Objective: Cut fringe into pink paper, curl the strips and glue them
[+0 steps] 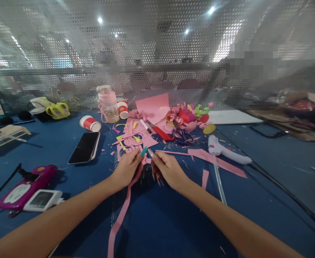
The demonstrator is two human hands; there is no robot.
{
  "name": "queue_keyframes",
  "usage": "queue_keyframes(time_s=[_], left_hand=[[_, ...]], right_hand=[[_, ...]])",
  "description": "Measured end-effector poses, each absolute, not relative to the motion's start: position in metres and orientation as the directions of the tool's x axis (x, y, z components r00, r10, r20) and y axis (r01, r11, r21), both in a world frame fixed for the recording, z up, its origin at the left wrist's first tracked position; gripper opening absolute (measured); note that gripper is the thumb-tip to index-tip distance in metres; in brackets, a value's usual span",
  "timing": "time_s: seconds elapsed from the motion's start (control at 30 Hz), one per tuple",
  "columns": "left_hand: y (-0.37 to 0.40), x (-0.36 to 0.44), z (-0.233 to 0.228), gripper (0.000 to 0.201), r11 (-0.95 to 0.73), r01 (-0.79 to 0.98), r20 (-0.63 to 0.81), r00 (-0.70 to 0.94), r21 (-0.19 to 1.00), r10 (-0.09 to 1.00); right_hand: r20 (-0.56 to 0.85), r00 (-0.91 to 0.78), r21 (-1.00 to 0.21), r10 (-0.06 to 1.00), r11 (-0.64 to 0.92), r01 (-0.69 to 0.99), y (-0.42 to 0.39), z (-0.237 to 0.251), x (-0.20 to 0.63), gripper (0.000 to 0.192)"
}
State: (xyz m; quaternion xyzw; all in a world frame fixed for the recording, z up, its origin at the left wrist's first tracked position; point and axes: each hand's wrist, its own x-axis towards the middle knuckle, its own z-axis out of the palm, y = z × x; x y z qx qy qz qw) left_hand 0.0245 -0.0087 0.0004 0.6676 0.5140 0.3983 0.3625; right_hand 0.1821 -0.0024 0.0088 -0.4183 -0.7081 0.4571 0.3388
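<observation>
My left hand is closed in a pinch on a long pink paper strip, which trails down over the blue table to the bottom edge. Close beside it, thumb tip almost meeting thumb tip, my right hand has its fingers curled together. Whatever lies between the right fingers is hidden from view. Just beyond both hands spreads a pile of pink paper scraps. On it lie a red-handled cutter, a white pen and dark blue-handled scissors.
Right: a white glue gun with a clear glue stick and cable, over a pink paper piece. Left: a phone, magenta case, white device. Behind: paper cups, a bottle, colourful paper pieces, a perforated metal screen.
</observation>
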Motion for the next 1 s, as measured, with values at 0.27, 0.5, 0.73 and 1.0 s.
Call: queue_keyframes(time_s=[0.27,0.5,0.73,1.0], left_hand=[[-0.0106,0.0252,0.0006,0.032,-0.278,0.542,0.253,0.122,0.793,0.960],[-0.0124,0.0240,0.0036,0.033,-0.338,0.442,0.269,0.213,0.830,0.939],[-0.0134,0.0246,0.0050,0.031,-0.356,0.543,0.286,0.212,0.761,0.934],[-0.0149,0.0261,0.0043,0.031,-0.295,0.584,0.247,0.163,0.756,0.955]], right_hand=[[0.167,-0.448,-0.842,0.878,0.363,0.398,-0.0059,0.0064,0.1767,0.037],[0.213,-0.472,-0.800,0.856,0.430,0.418,-0.0066,0.0081,0.1759,0.034],[0.225,-0.447,-0.818,0.866,0.417,0.397,-0.0085,0.0102,0.1741,0.031],[0.219,-0.409,-0.829,0.886,0.390,0.400,-0.0099,0.0119,0.1735,0.030]])
